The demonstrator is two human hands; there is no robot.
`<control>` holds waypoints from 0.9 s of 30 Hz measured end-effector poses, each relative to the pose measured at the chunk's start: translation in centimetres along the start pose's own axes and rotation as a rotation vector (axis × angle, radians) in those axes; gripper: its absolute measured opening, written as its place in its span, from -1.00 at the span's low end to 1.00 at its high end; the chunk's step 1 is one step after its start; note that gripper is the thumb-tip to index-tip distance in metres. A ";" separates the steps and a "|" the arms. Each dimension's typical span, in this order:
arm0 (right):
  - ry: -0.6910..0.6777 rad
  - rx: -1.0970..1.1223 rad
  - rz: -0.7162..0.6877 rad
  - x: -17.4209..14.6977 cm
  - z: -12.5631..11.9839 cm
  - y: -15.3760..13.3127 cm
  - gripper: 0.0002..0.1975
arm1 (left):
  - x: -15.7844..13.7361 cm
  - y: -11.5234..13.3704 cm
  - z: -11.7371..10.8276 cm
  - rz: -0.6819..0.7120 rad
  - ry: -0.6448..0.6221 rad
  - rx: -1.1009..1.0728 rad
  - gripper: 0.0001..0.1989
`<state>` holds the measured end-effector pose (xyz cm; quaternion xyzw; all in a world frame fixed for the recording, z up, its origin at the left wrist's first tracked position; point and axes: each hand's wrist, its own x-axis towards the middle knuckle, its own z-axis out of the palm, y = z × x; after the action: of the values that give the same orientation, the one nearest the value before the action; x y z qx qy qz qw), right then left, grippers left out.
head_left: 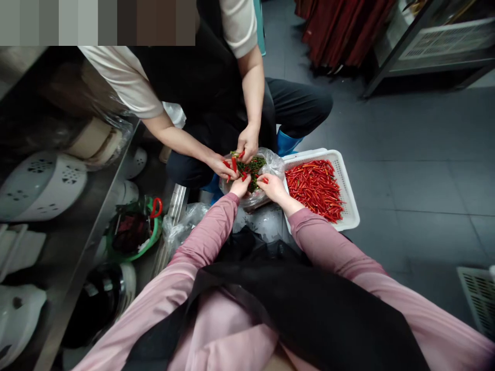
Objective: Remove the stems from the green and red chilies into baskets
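Note:
Over a clear plastic bag [273,161] full of green chili stems [253,167], my two hands work close together. My left hand [240,186] is closed at the bag's near left side, pinching a red chili pepper [244,176]. To its right, my right hand [274,188] has its fingers closed on another red chili pepper [264,180]. Right beside the bag stands a white plastic basket [350,206] holding many red chili peppers [315,188]. My fingertips are partly hidden among the chilies and stems.
Opposite me a co-worker's hands [248,140] also hold red chilies above the bag. Metal shelving [88,232] with white pots [42,185] runs along the left, near a green basket [149,242] with red-handled scissors [156,207]. A rack [425,67] stands at the back right.

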<state>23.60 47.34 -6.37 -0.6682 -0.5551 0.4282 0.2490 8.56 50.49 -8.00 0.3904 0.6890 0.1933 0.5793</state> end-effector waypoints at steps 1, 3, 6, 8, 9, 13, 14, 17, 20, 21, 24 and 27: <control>-0.007 -0.013 -0.005 -0.1 0.0 0.0 -0.80 | -0.4 0.3 0.3 0.008 -0.045 -0.041 -0.38; -0.030 -0.042 -0.022 -0.3 0.1 0.2 -0.77 | -1.3 0.8 1.0 0.015 -0.129 -0.123 -0.45; -0.070 -0.085 -0.058 -0.4 0.5 0.4 -0.82 | -2.5 1.3 1.9 -0.005 -0.245 -0.299 -0.52; -0.056 -0.093 -0.060 -0.2 0.8 0.4 -0.85 | -2.8 1.4 2.1 -0.011 -0.261 -0.373 -0.54; -0.037 -0.088 -0.050 -0.2 0.9 0.4 -0.85 | -2.7 1.3 2.0 -0.012 -0.254 -0.396 -0.53; -0.071 -0.040 0.032 0.0 0.3 0.4 -0.83 | -1.9 1.3 1.1 -0.057 -0.240 -0.404 -0.56; -0.122 -0.011 0.049 0.0 -0.1 0.4 -0.83 | -1.7 1.4 0.8 -0.073 -0.239 -0.399 -0.59; -0.284 0.111 0.070 0.0 -1.3 0.6 -0.84 | -1.4 1.6 0.3 -0.080 -0.211 -0.418 -0.66; -0.349 0.237 0.078 -0.3 -2.1 0.5 -0.79 | -1.5 1.7 0.5 -0.044 -0.215 -0.416 -0.65; -0.361 0.280 0.090 -0.4 -2.2 0.5 -0.75 | -1.6 1.7 0.6 -0.020 -0.226 -0.386 -0.63; -0.379 0.345 0.131 -0.7 -1.9 0.1 -0.68 | -1.6 1.6 1.0 0.165 -0.167 -0.182 -0.61; -0.326 0.254 0.112 -0.7 -1.4 -0.1 -0.69 | -1.2 1.3 1.1 0.397 0.072 0.155 -0.69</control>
<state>24.73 46.90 -5.40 -0.5833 -0.4916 0.6102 0.2139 9.99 50.18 -6.55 0.5548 0.6315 0.2639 0.4730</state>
